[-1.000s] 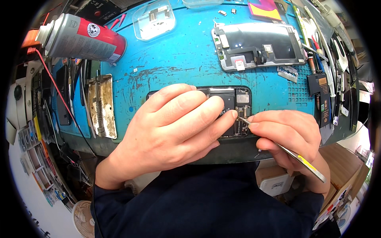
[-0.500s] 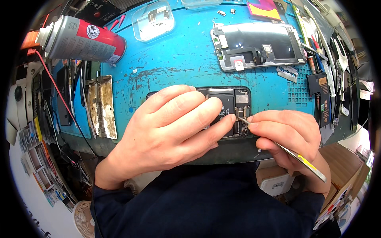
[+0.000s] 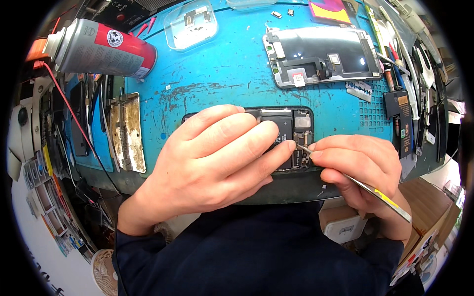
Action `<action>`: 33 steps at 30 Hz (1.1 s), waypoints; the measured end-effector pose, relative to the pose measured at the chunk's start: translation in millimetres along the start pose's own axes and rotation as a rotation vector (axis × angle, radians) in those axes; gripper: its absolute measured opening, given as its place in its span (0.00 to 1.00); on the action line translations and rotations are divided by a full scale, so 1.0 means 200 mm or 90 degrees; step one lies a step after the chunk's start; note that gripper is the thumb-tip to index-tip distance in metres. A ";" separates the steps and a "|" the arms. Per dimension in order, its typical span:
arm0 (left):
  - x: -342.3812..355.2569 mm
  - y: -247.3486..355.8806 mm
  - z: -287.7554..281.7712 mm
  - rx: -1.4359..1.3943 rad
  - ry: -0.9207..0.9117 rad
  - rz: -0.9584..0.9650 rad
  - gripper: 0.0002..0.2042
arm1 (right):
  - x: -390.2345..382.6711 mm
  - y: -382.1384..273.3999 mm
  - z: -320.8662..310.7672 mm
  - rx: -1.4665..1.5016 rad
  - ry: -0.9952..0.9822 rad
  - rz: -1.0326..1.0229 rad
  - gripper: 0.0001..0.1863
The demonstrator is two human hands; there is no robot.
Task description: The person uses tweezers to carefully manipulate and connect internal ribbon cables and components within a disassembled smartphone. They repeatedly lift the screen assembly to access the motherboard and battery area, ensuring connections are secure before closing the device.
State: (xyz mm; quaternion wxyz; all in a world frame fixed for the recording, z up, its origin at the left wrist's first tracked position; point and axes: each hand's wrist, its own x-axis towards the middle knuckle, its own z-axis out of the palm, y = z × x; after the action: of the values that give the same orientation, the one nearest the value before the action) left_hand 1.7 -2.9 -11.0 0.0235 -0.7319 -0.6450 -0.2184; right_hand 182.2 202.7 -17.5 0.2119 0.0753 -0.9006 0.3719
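An opened phone body point(image 3: 297, 129) lies on the blue work mat near its front edge, its black battery and small inner parts exposed at the right end. My left hand point(image 3: 222, 159) lies across the phone and holds it, fingers bent; the index fingertip presses at the inner parts beside the battery. The left thumb is hidden. My right hand point(image 3: 360, 165) pinches metal tweezers point(image 3: 379, 195) with a yellow strip. Their tip meets the inner parts right by my left index fingertip; what lies at the tip is too small to make out.
Beyond the phone lies a detached screen assembly point(image 3: 345, 52), with a razor blade point(image 3: 359, 91) near it. A spray can point(image 3: 106, 48) lies at the left, beside a clear plastic tray point(image 3: 191, 39) of small parts. Tools crowd the right edge; a metal holder point(image 3: 126, 130) stands left.
The tweezers and right hand have shifted slightly right, and the handle end has dipped outward a little. My left hand has barely moved; the phone stays in place.
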 end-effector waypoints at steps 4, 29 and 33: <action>-0.01 0.00 0.01 -0.002 0.003 0.001 0.24 | 0.03 -0.01 0.00 0.002 0.015 -0.003 0.11; -0.01 0.01 0.01 0.014 -0.014 0.001 0.24 | 0.00 0.01 0.00 0.007 -0.013 0.004 0.11; -0.01 0.01 0.01 0.003 -0.005 -0.009 0.23 | 0.00 0.01 0.00 0.011 -0.015 0.006 0.11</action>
State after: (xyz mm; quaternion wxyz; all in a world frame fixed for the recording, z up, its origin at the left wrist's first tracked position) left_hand 3.6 -3.9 -13.1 0.0206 -0.7280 -0.6510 -0.2141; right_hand 182.0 203.6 -18.6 0.1986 0.0774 -0.9001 0.3801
